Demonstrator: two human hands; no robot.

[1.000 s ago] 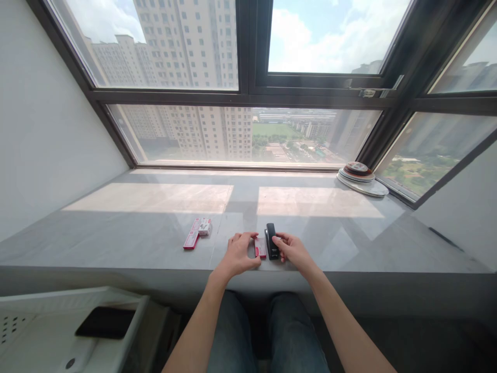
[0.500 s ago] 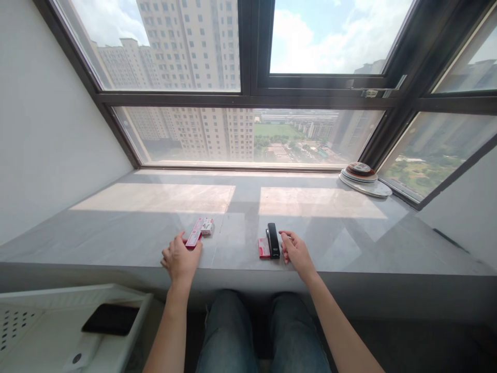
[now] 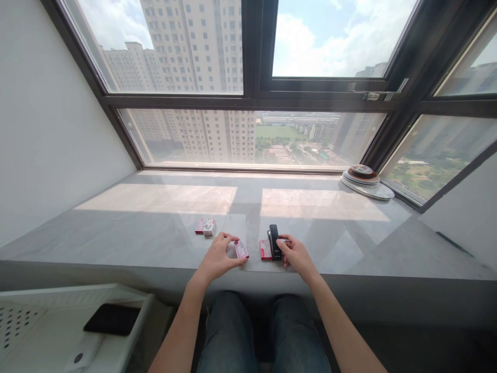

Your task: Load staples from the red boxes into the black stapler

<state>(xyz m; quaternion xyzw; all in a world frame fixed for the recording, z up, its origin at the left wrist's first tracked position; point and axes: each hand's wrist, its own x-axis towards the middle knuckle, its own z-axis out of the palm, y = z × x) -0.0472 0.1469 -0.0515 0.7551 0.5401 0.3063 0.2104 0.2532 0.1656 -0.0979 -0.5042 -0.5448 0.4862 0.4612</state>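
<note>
My left hand (image 3: 219, 257) grips a small pink-and-white box (image 3: 241, 249) between thumb and fingers, low over the near part of the sill. Just right of it a black stapler (image 3: 274, 242) stands beside another red-and-white box (image 3: 265, 249), partly covering that box. My right hand (image 3: 295, 255) has its thumb and index finger at the stapler's right side, touching it; the other fingers are curled. Farther back on the left, a pink box (image 3: 199, 226) and a white box (image 3: 209, 227) lie side by side.
The marble-look window sill (image 3: 147, 233) runs across the view under dark window frames. A stack of plates (image 3: 363, 180) sits in its right corner. Below left, a white plastic basket (image 3: 46, 342) holds a black phone-like slab (image 3: 112, 319).
My left hand has moved right, carrying one pink-and-white box away from the others toward the stapler. My right hand has closed in on the stapler's side.
</note>
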